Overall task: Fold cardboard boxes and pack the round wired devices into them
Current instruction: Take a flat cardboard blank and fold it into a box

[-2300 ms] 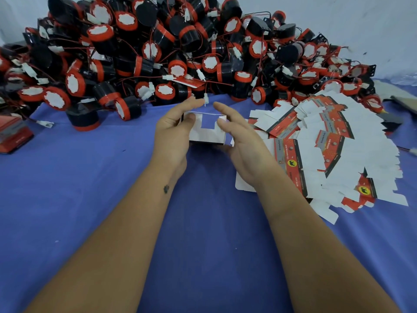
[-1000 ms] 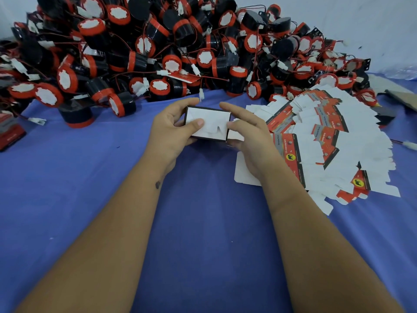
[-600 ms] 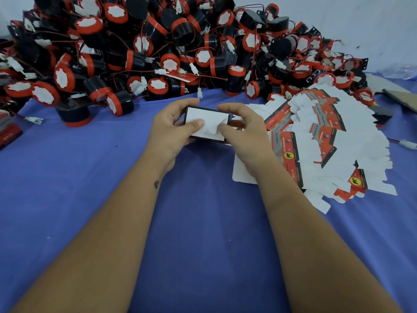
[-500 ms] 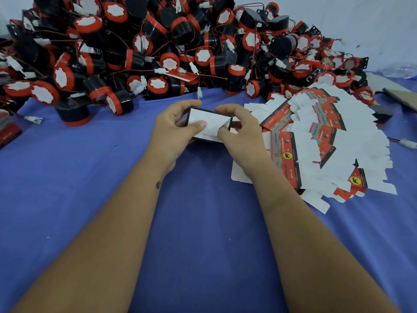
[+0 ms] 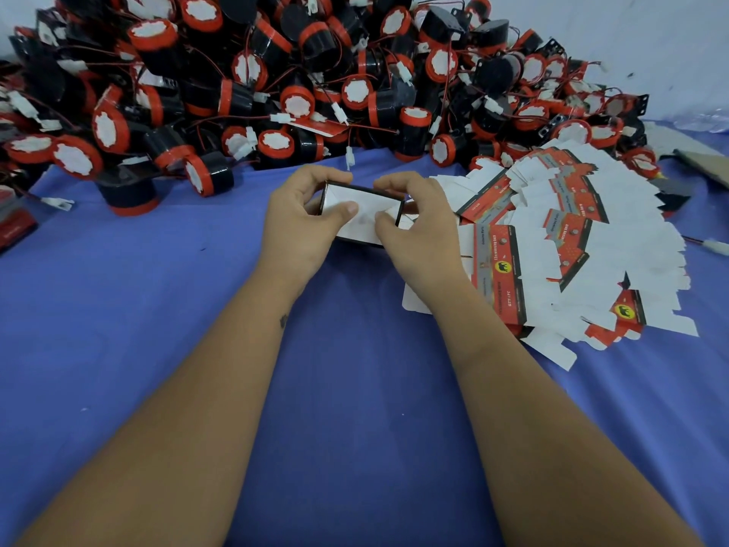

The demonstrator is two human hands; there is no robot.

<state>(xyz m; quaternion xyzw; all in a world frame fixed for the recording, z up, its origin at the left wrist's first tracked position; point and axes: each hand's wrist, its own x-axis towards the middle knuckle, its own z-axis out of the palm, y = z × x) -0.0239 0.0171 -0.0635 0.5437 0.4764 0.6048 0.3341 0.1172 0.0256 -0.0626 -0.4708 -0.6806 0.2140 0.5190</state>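
Note:
A small cardboard box point(image 5: 365, 209) with white flaps and dark edges is held just above the blue table cover point(image 5: 177, 309), between both hands. My left hand point(image 5: 301, 223) grips its left end, thumb pressed on the white flap. My right hand point(image 5: 418, 227) grips the right end, fingers curled over the top edge and thumb on the flap. A large heap of round black-and-red wired devices point(image 5: 296, 84) fills the back of the table. A fan of flat red-and-white box blanks point(image 5: 572, 238) lies to the right.
One device point(image 5: 130, 191) stands apart at the heap's front left. A red box point(image 5: 14, 227) sits at the left edge. A loose white connector point(image 5: 716, 246) lies at the far right. Brown cardboard point(image 5: 702, 163) lies at the back right.
The box's end flaps have been folded inward from an open shape. My right hand moved left onto the box's right end, thumb now on the flap. My left hand kept its grip.

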